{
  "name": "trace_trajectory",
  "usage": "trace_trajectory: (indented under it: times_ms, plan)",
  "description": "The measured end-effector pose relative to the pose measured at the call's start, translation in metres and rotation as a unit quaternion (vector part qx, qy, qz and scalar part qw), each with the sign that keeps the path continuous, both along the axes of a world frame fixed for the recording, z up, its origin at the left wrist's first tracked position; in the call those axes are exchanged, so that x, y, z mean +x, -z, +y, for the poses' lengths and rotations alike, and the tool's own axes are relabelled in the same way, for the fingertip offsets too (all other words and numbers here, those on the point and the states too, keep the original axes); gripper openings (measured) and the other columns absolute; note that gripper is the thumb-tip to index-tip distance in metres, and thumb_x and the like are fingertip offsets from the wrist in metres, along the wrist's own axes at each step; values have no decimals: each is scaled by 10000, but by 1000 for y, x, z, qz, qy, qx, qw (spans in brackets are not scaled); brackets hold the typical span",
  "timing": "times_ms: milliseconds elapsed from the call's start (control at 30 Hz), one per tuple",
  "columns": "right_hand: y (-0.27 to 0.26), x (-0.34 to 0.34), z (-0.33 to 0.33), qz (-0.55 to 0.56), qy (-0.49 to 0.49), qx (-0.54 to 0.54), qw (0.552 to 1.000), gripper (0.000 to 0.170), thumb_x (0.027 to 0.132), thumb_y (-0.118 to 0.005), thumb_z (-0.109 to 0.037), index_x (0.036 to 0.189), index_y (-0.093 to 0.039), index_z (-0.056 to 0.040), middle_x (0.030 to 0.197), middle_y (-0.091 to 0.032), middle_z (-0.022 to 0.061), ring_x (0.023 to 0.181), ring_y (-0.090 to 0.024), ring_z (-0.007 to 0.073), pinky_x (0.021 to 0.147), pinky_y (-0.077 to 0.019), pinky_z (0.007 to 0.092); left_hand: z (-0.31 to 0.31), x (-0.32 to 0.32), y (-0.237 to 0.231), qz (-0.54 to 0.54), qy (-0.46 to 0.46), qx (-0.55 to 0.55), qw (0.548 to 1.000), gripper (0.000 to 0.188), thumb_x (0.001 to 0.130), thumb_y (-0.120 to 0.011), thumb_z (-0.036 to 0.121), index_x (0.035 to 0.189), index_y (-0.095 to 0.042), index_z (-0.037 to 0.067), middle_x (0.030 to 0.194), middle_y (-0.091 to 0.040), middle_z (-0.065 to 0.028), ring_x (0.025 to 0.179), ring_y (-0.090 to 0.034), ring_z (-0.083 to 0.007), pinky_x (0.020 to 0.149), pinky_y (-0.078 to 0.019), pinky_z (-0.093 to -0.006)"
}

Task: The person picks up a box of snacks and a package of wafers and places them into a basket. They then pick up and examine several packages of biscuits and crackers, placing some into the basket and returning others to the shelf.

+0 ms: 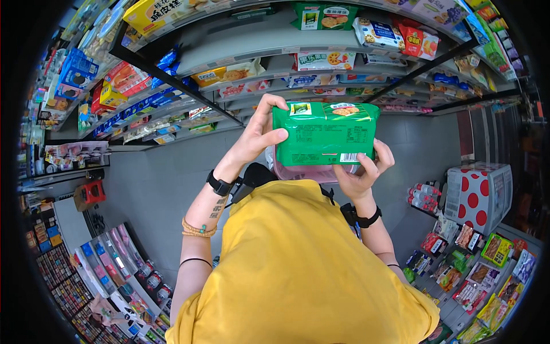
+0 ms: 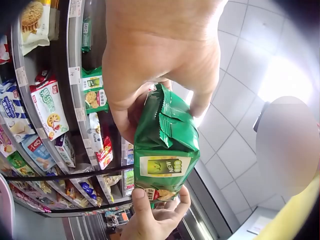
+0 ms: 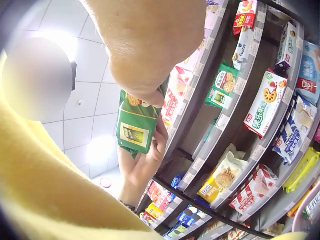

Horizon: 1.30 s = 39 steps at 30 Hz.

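Note:
A green packet of biscuits [image 1: 323, 135] is held up in front of the chest between both hands. Printed text and a barcode on its broad face turn toward the head camera. The left hand [image 1: 259, 133] grips the packet's left end, thumb on the near face and fingers round the top edge. At the lower right corner, the right hand [image 1: 366, 172] pinches it between thumb and fingers. From the left wrist, the packet's crimped end seal [image 2: 167, 117] shows beneath the left hand [image 2: 162, 65]. In the right wrist view the right hand [image 3: 142, 75] covers part of the packet [image 3: 137, 127].
Shelves [image 1: 258, 37] of packaged snacks curve across the front, with a similar green packet [image 1: 325, 17] on an upper one. Below the held packet is a pink basket [image 1: 303, 174]. A red-dotted white box [image 1: 478, 198] stands at right, near a low display of snacks [image 1: 475, 275].

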State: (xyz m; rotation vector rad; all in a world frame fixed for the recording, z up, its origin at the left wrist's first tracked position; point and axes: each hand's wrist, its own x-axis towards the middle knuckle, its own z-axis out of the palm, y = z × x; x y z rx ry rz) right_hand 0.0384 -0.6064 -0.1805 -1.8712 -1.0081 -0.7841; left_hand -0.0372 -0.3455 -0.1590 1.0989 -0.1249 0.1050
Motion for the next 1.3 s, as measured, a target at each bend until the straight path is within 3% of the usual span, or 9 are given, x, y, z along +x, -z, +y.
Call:
trace_trajectory:
  times_ms: [467,900,1000,1100,1133,1233,1300]
  plan:
    - [-1,-2,0,16,5,-8,1000,687,633,-877,-135,1183,-473,-219,1326,-446,150,1191,-403,355,965,-413,471,-1,2,-6,-6,28,-28,999,678,756,-815,30,1260,-373,124,1205,-454,-45,1195,-478,-150,995,-407,-310]
    - [-4,5,-5,-11,4,-33,999,658,630,-888,-141,1145,-489,-228,1349,-434,139,1193,-403,354,966,-409,463,-4,10,-1,7,7,-14,1000,697,735,-838,53,1244,-369,139,1206,-467,-41,1197,-479,-164,989,-408,-317]
    - [-5,9,-4,-35,-18,14,999,805,652,-912,-209,1272,-399,-194,1378,-385,159,1225,-441,348,988,-421,457,-3,14,6,-5,13,-29,999,689,726,-822,29,1229,-365,144,1226,-475,-53,1208,-479,-174,995,-403,-324]
    - [-25,8,-1,67,-53,58,995,912,704,-896,-332,1379,-311,-149,1438,-335,182,1271,-426,350,1008,-415,445,-3,14,7,-11,18,-60,998,699,702,-787,-17,1224,-353,151,1246,-480,-68,1218,-482,-192,1009,-396,-337]
    - [-30,9,-1,164,-91,90,978,890,733,-870,-353,1385,-323,-95,1423,-356,178,1269,-439,331,1026,-407,428,-3,13,7,-8,21,-75,997,703,693,-774,-31,1222,-349,153,1251,-480,-72,1224,-481,-198,1016,-392,-341]
    - [-42,9,-5,436,-202,185,857,872,818,-793,-414,1401,-359,67,1380,-418,166,1264,-477,271,1080,-382,376,-7,13,5,30,8,-106,994,823,629,-738,-42,1306,-312,150,1266,-498,-88,1253,-485,-237,1070,-362,-357]
    - [-44,11,-6,429,-249,205,843,788,860,-763,-339,1395,-379,93,1325,-473,146,1238,-508,245,1080,-378,363,-6,14,5,57,3,-136,989,895,610,-733,-35,1366,-289,140,1274,-511,-97,1266,-487,-251,1091,-350,-361]
